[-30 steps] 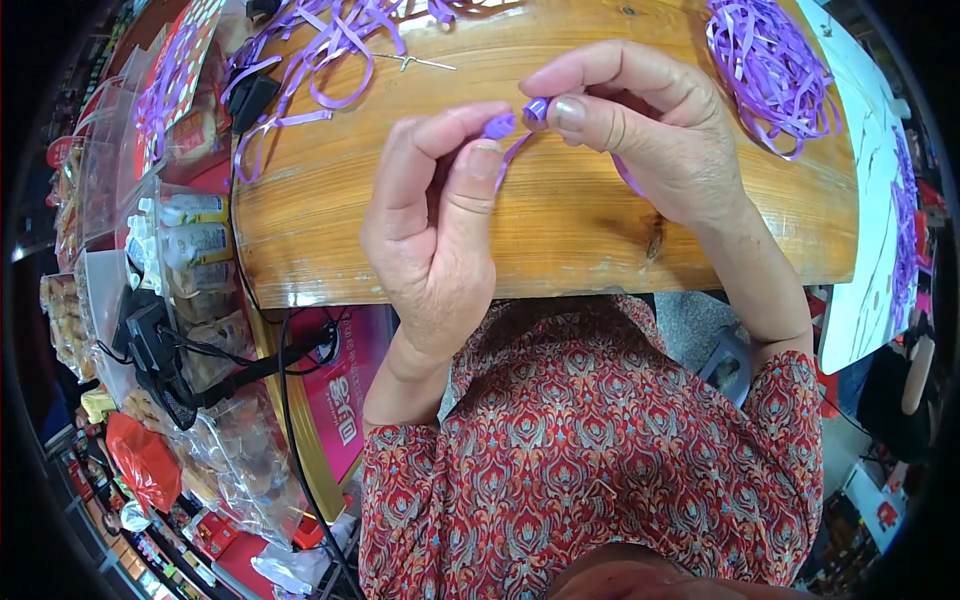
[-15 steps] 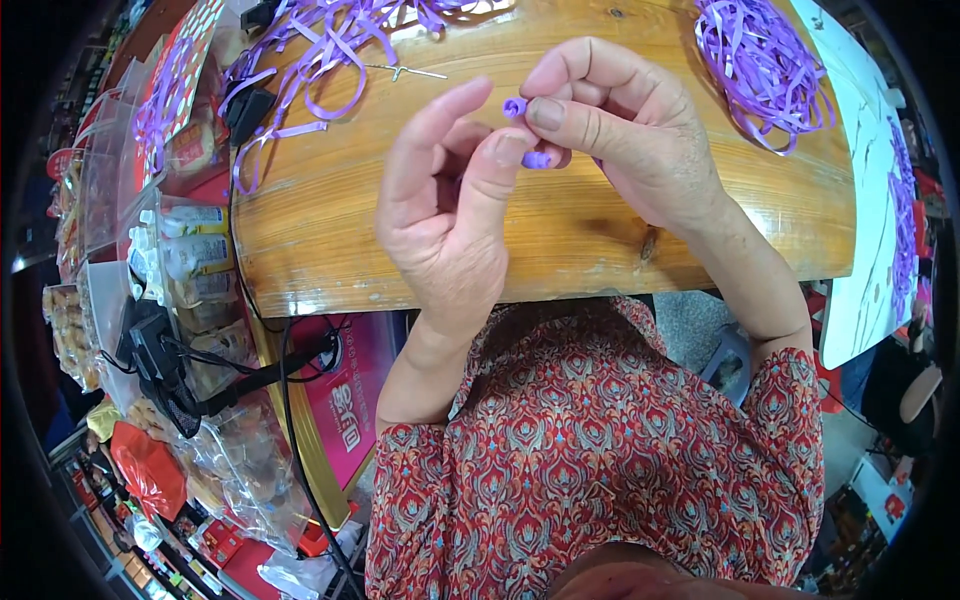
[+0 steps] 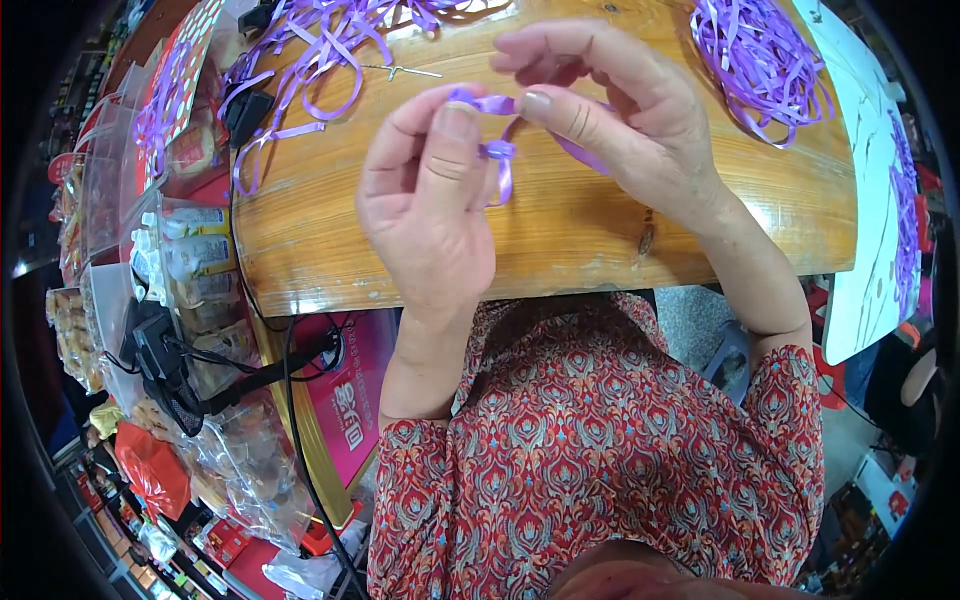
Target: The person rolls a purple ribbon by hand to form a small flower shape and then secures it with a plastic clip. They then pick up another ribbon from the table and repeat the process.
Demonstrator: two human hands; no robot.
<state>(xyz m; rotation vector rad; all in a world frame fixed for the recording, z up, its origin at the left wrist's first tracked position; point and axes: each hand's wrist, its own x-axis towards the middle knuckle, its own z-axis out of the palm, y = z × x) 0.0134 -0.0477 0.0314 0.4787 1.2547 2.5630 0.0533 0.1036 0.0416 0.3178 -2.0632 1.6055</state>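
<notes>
Over the wooden table [image 3: 330,245], a narrow purple ribbon [image 3: 497,104] runs between my two hands. My left hand [image 3: 430,185] is closed, pinching the ribbon between thumb and index finger. Just below that thumb hang a small purple knot or coil and a short loop of ribbon [image 3: 505,180]. My right hand [image 3: 630,120] has its thumb on the ribbon's other stretch, with the index finger raised and blurred. A length of ribbon trails under the right palm. How the right fingers hold it is partly hidden.
A heap of purple ribbon [image 3: 760,70] lies at the far right, and more loose ribbon [image 3: 325,50] at the far left. A thin metal tool [image 3: 405,72] rests beyond my left hand. Bottles [image 3: 195,255] and bagged goods stand left of the table; a white marbled surface [image 3: 865,230] adjoins on the right.
My left hand has moved slightly left and closed more tightly. The small purple coil between the hands has become a stretched piece of ribbon, and a loop now hangs beneath. My right index finger has lifted.
</notes>
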